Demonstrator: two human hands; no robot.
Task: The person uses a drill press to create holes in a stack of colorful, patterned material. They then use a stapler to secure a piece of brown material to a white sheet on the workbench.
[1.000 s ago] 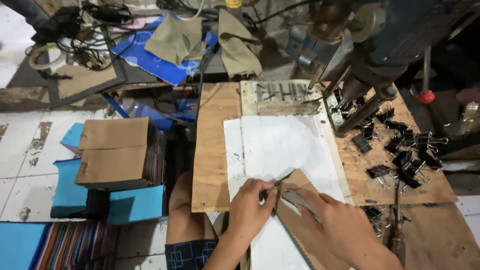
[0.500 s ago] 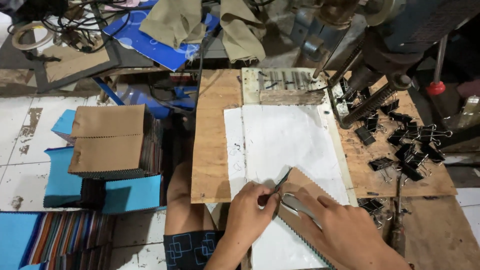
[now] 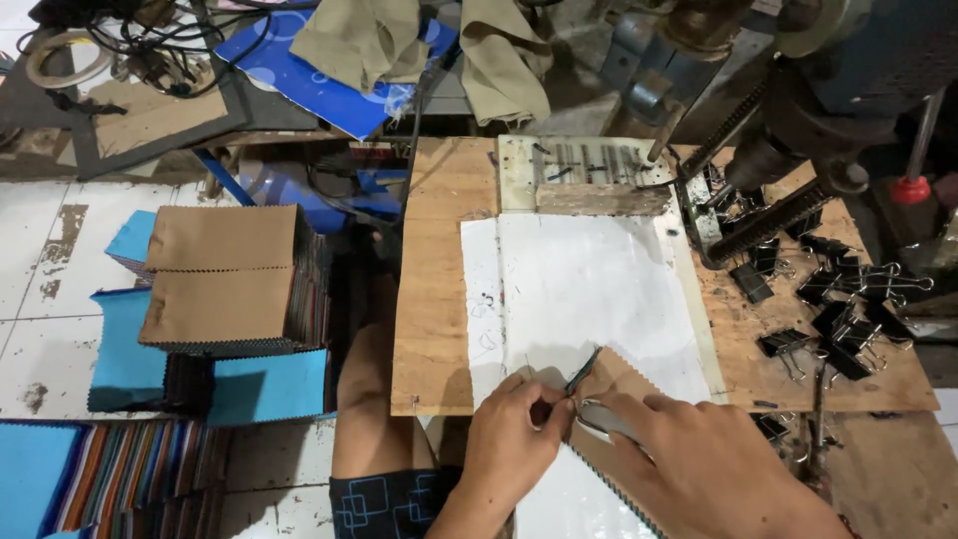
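Note:
My left hand [image 3: 514, 431] pinches the corner of a brown stack of fabric swatches [image 3: 621, 384] with a zigzag edge, lying on a white sheet [image 3: 589, 289] over a plywood board [image 3: 431, 289]. A black binder clip [image 3: 582, 371] sits on that corner at my fingertips. My right hand [image 3: 689, 464] rests on the stack right beside it, fingers on the clip's silver wire handle [image 3: 599, 421]. Both hands meet at the clip.
Several loose black binder clips [image 3: 833, 309] lie on the board's right side under a drill press [image 3: 788, 150]. Stacks of fabric swatches [image 3: 235, 279] stand on the tiled floor at left, with blue cloth [image 3: 269, 384] and striped pieces [image 3: 110, 479]. Cloth and cables lie at the back.
The view has shifted a little down and closer. Both hands stay at the clip on the swatch corner, fingers working the wire handle.

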